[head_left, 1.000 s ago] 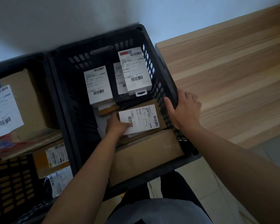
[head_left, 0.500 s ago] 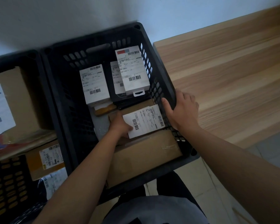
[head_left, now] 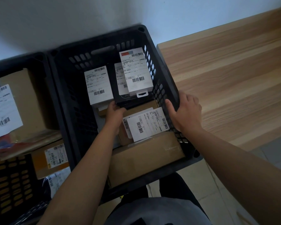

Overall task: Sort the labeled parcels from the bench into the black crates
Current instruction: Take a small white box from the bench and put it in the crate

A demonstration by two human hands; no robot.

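Two black crates stand side by side on the floor, against the wall and left of the wooden table [head_left: 234, 82]. The right crate [head_left: 68, 98] holds at least six labeled parcels: a white box [head_left: 100, 85] with its long axis running toward the wall, a second white box [head_left: 136, 70] with a red corner patch lying likewise on a dark flat parcel [head_left: 133, 99], a brown parcel [head_left: 146, 122] carrying a slanted white label whose long side runs left to right, a small brown parcel [head_left: 102, 112] beneath the white box, and a large plain brown carton [head_left: 146, 158] nearest the person. The left crate [head_left: 44, 65] shows a big brown box [head_left: 31, 98] with a white label and a smaller brown parcel [head_left: 50, 158], over other wrapped items I cannot count.

The left hand [head_left: 114, 112] reaches inside the right crate, its grip curled at the dark parcel's near edge. The right hand [head_left: 185, 114] grips that crate's right rim, thumb inside, fingers outside.
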